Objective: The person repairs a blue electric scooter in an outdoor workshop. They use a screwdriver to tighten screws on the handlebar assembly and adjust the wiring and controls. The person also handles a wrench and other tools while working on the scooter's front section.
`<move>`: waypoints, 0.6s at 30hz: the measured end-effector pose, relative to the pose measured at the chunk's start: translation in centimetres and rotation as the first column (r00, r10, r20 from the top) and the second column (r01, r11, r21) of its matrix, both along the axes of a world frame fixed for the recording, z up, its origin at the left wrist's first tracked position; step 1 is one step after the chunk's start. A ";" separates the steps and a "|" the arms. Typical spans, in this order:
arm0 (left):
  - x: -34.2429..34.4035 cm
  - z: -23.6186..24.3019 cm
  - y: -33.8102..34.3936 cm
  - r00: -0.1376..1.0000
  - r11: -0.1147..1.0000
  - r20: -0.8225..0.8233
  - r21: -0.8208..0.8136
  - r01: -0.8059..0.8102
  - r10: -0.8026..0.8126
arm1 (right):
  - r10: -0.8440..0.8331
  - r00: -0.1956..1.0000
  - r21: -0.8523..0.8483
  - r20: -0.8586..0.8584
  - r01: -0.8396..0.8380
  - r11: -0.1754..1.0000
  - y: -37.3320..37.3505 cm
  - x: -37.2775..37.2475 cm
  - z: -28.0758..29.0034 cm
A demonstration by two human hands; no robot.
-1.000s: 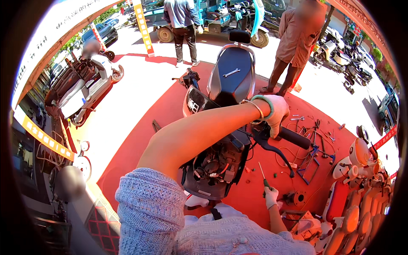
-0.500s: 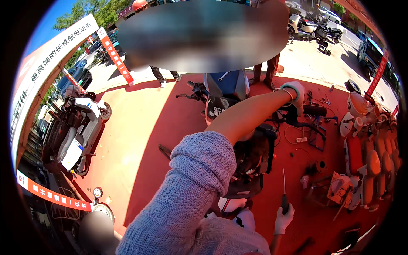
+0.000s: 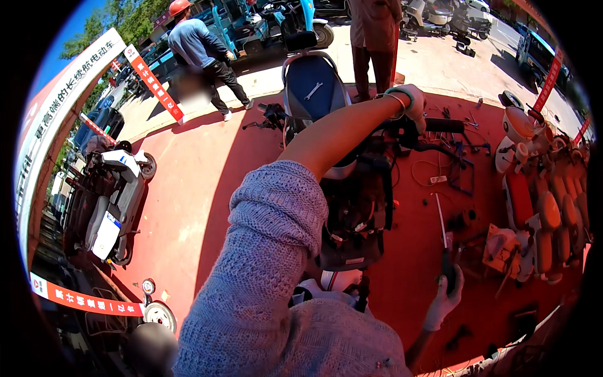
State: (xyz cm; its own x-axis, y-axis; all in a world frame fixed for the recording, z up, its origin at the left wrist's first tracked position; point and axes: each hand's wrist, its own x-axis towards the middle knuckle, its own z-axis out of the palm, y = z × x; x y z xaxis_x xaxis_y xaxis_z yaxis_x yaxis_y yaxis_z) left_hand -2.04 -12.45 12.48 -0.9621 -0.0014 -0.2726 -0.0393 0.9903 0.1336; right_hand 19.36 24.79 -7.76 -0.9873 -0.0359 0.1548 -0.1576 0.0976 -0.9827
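An electric scooter (image 3: pixel 358 217) stands before me, its front opened up with dark inner parts and wiring showing. My left hand (image 3: pixel 411 105), in a white glove, reaches across and is closed over the handlebar just inside the black right grip (image 3: pixel 445 125); its fingertips are partly hidden. Low at the right, my right hand (image 3: pixel 445 305), also gloved, holds a screwdriver (image 3: pixel 447 267) by its dark handle, with the long shaft pointing up and clear of the scooter. A spanner (image 3: pixel 313 91) lies on the scooter's dark blue seat (image 3: pixel 308 68).
Red flooring surrounds the scooter. Another scooter (image 3: pixel 116 210) is parked left, and several with tan seats stand right near a cardboard box (image 3: pixel 501 245). A blue metal frame (image 3: pixel 463 178) and loose tools lie beyond the handlebar. Two people stand beyond the scooter, one in a red helmet (image 3: pixel 179 7).
My right hand has moved rightward with the screwdriver, whose shaft now leans a little left. My left hand stays at the handlebar. The whole view has shifted, showing more of the seat and spanner.
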 end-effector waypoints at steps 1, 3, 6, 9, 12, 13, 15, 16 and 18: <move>-0.2 -0.2 -0.2 1.000 1.000 0.003 0.023 -0.005 0.005 | -0.015 1.000 -0.054 0.022 0.016 0.998 -0.5 0.4 0.5; -0.3 -0.3 -0.3 1.000 0.998 0.011 0.066 -0.003 0.002 | -0.025 0.999 -0.077 0.028 0.027 0.997 -1.6 1.5 2.1; -0.1 0.9 0.4 1.000 0.999 0.012 0.045 -0.002 0.001 | -0.046 0.996 -0.179 0.071 0.058 0.982 -3.3 2.3 2.0; -2.0 -1.6 -1.2 0.997 0.995 0.069 0.099 0.026 -0.032 | -0.042 0.998 -0.255 0.035 0.050 0.966 -6.4 3.7 2.7; -0.7 -1.1 -1.1 0.987 0.992 -0.099 0.000 0.127 -0.126 | -0.043 0.998 -0.408 0.036 0.054 0.911 -9.9 4.4 3.1; -0.7 -1.6 -1.5 0.985 0.990 -0.127 0.068 0.127 -0.117 | -0.044 0.999 -0.423 0.020 0.048 0.905 -11.2 4.7 3.5; -1.1 -1.7 -1.0 0.977 0.980 -0.151 0.105 0.167 -0.150 | -0.087 0.996 -0.477 -0.006 0.073 0.876 -13.5 4.5 3.7; -0.5 -1.2 -1.0 0.982 0.979 -0.129 0.131 0.158 -0.141 | -0.085 0.996 -0.510 -0.025 0.061 0.858 -14.5 4.4 3.8; -0.5 -1.3 -1.2 0.979 0.978 -0.141 0.132 0.164 -0.145 | -0.101 0.993 -0.538 -0.063 0.051 0.842 -15.8 3.8 3.6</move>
